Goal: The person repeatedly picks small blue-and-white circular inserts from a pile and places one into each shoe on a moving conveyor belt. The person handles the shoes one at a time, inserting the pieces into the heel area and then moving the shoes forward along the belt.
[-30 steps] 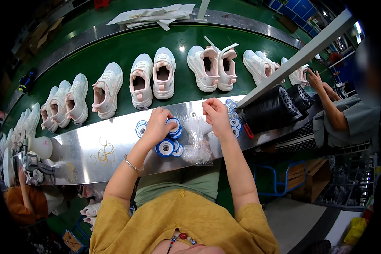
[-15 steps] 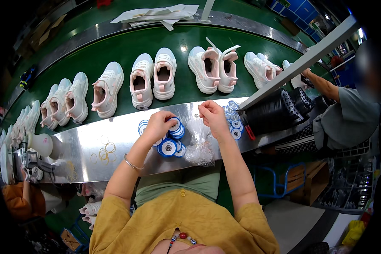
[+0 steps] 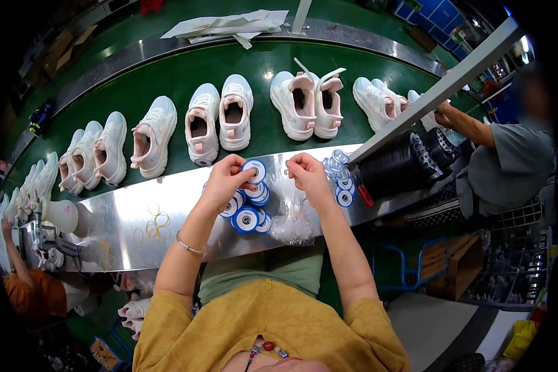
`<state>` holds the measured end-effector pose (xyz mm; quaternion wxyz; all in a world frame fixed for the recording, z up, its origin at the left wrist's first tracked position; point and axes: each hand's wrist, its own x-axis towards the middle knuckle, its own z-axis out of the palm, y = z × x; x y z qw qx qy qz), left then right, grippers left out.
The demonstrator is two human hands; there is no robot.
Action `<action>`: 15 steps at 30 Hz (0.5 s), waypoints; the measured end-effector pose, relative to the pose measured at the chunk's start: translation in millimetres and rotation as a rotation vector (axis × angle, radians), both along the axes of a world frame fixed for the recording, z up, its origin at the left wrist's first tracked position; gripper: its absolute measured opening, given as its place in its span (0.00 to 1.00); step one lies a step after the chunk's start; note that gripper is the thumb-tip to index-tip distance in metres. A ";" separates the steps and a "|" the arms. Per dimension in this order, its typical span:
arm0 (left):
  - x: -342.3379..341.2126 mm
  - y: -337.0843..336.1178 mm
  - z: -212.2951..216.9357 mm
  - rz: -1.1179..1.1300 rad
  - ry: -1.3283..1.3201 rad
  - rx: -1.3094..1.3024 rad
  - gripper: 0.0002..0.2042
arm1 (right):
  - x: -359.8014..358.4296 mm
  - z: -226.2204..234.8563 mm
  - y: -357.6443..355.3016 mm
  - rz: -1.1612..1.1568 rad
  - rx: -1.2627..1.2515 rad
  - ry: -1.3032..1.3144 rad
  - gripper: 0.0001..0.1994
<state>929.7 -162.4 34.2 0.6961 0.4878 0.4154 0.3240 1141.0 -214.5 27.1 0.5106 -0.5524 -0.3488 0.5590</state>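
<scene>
My left hand [image 3: 227,181] pinches a round white disc with a blue rim [image 3: 254,171] by its edge, just above a pile of similar blue-rimmed discs [image 3: 245,219] on the metal table. My right hand [image 3: 310,178] is level with it, a short way to the right, thumb and fingertips pressed together. Anything in that pinch is too small to make out. Between my forearms, a heap of clear plastic bags [image 3: 291,227] lies near the table's front edge. More blue-rimmed discs, some see-through [image 3: 341,177], lie right of my right hand.
White-and-pink sneakers [image 3: 234,111] line the green belt [image 3: 186,77] beyond the metal table [image 3: 124,208]. Yellowish rubber bands [image 3: 157,226] lie left. A grey post [image 3: 434,93] slants across the right, by black rolls [image 3: 403,162] and a red-handled tool [image 3: 364,193]. Co-workers work at both ends.
My left hand has raised a blue-rimmed disc clear of the pile and turned its face into view. My right hand has shifted slightly left. The sneakers sit a little further left.
</scene>
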 end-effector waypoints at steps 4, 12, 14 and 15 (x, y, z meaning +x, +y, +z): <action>11.3 -2.2 2.0 0.194 -0.289 -0.171 0.04 | -15.8 8.4 -10.3 -0.019 0.098 -0.087 0.05; 48.5 -15.7 -1.1 0.355 -0.415 -0.059 0.04 | -36.2 9.0 -14.0 -0.116 0.277 -0.305 0.05; 56.5 -18.5 4.4 0.372 -0.453 -0.033 0.04 | -33.9 5.7 -9.5 -0.172 0.306 -0.330 0.07; 58.6 -20.2 6.4 0.378 -0.452 -0.034 0.04 | -32.8 4.6 -8.2 -0.200 0.320 -0.342 0.08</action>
